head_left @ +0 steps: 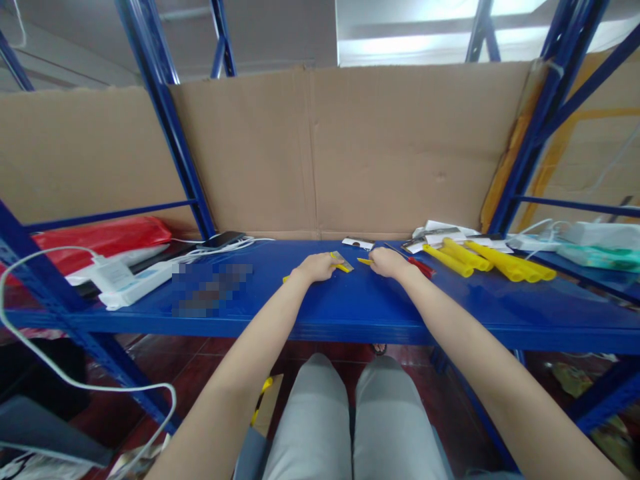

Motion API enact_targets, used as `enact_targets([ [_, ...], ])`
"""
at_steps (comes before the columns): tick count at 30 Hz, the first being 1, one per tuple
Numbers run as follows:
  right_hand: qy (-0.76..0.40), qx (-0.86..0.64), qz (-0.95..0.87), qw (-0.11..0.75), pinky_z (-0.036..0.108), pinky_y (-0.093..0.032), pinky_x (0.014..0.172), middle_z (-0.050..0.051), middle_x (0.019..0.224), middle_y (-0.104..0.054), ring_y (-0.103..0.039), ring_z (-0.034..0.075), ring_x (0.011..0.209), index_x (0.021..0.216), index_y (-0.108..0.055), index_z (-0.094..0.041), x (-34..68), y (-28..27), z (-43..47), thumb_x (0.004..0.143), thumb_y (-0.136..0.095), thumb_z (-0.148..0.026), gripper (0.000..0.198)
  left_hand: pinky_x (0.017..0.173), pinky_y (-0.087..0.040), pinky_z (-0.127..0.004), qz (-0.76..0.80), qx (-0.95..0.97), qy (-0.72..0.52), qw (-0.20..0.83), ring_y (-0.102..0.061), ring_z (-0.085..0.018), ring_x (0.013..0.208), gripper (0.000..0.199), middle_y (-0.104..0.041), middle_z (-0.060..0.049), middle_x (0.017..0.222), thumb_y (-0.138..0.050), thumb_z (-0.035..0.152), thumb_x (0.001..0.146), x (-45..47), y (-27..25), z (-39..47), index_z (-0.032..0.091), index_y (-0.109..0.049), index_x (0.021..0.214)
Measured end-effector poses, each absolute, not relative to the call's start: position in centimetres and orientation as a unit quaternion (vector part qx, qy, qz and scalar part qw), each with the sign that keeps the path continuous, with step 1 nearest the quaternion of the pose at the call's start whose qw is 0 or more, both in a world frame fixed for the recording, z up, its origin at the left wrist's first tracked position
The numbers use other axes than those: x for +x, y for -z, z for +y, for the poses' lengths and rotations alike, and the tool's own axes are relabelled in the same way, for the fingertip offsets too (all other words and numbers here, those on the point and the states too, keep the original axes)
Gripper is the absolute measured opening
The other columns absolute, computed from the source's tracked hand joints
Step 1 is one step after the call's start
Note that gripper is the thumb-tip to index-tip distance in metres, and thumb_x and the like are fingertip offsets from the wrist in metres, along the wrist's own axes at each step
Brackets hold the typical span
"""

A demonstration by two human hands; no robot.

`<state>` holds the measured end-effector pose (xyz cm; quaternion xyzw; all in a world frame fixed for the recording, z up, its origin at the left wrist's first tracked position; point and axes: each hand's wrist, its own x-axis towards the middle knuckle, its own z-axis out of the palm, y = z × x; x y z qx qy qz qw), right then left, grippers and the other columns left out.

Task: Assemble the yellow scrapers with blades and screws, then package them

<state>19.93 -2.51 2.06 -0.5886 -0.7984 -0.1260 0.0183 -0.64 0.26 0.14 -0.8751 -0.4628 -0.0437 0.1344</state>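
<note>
My left hand (pixel 316 268) is closed around a yellow tool with a flat grey end (pixel 342 261), which looks like a scraper. A bit of yellow also shows at the near side of that wrist. Close by on the right, my right hand (pixel 389 262) is closed, and a thin yellow piece (pixel 365 261) sticks out from its fingers toward the left; its kind cannot be made out. Just beyond both hands lies a small white card with dark marks (pixel 359 244). A red-handled tool (pixel 423 267) rests beside my right wrist, partly hidden.
Several yellow tubes (pixel 493 259) lie on the blue shelf (pixel 350 307) at the right, before white packets (pixel 440 232). To the left are a white power strip (pixel 145 280), cables and a red bag (pixel 100 240). A cardboard sheet (pixel 375 147) stands behind, between blue posts.
</note>
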Motion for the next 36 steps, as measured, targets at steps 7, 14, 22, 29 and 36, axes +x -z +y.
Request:
enact_targets([
  [7, 0.111, -0.591, -0.790, 0.123, 0.026, -0.044, 0.083, 0.018, 0.106, -0.069, -0.064, 0.025, 0.100, 0.092, -0.072, -0.011, 20.7, -1.8, -1.7, 0.089, -0.044, -0.016, 0.028, 0.087, -0.045, -0.025, -0.407, -0.906, 0.065, 0.092, -0.062, -0.019, 0.101, 0.047, -0.068, -0.003, 0.113, -0.042, 0.019, 0.087, 0.0, -0.2, 0.3, 0.031, -0.056, 0.130],
  [14, -0.027, -0.612, -0.721, 0.324, 0.021, -0.044, 0.066, 0.009, 0.084, -0.072, -0.066, 0.016, 0.075, 0.095, -0.067, -0.014, 21.1, -0.6, 0.6, 0.080, -0.057, -0.011, 0.018, 0.088, -0.042, -0.027, -0.387, -0.919, 0.061, 0.054, -0.060, -0.019, 0.095, 0.047, -0.064, -0.005, 0.105, -0.039, 0.016, 0.088, 0.9, -0.5, -0.4, 0.031, -0.058, 0.129],
  [22, -0.227, -0.535, -0.663, 0.472, 0.019, -0.043, 0.057, -0.005, 0.057, -0.058, -0.053, 0.009, 0.053, 0.073, -0.056, -0.017, 20.2, 1.1, 2.0, 0.068, -0.054, 0.000, 0.018, 0.090, -0.040, -0.027, -0.397, -0.915, 0.065, 0.033, -0.056, -0.018, 0.094, 0.045, -0.057, -0.005, 0.101, -0.037, 0.021, 0.091, 0.9, -0.3, 0.0, 0.030, -0.057, 0.130],
  [29, -0.273, -0.527, -0.647, 0.479, 0.020, -0.042, 0.055, -0.005, 0.058, -0.056, -0.052, 0.009, 0.053, 0.069, -0.054, -0.017, 19.7, 1.4, 2.1, 0.067, -0.053, 0.001, 0.018, 0.092, -0.038, -0.026, -0.378, -0.923, 0.059, 0.040, -0.053, -0.017, 0.096, 0.044, -0.058, -0.005, 0.099, -0.033, 0.019, 0.093, 1.0, -0.3, 0.2, 0.026, -0.056, 0.130],
  [36, -0.246, -0.512, -0.659, 0.493, 0.019, -0.042, 0.057, -0.004, 0.060, -0.058, -0.055, 0.009, 0.056, 0.069, -0.054, -0.017, 20.0, 1.5, 2.6, 0.067, -0.053, 0.002, 0.019, 0.095, -0.036, -0.027, -0.396, -0.916, 0.053, 0.028, -0.052, -0.017, 0.101, 0.043, -0.058, -0.005, 0.107, -0.030, 0.021, 0.095, 1.1, -0.2, 0.2, 0.026, -0.053, 0.131],
])
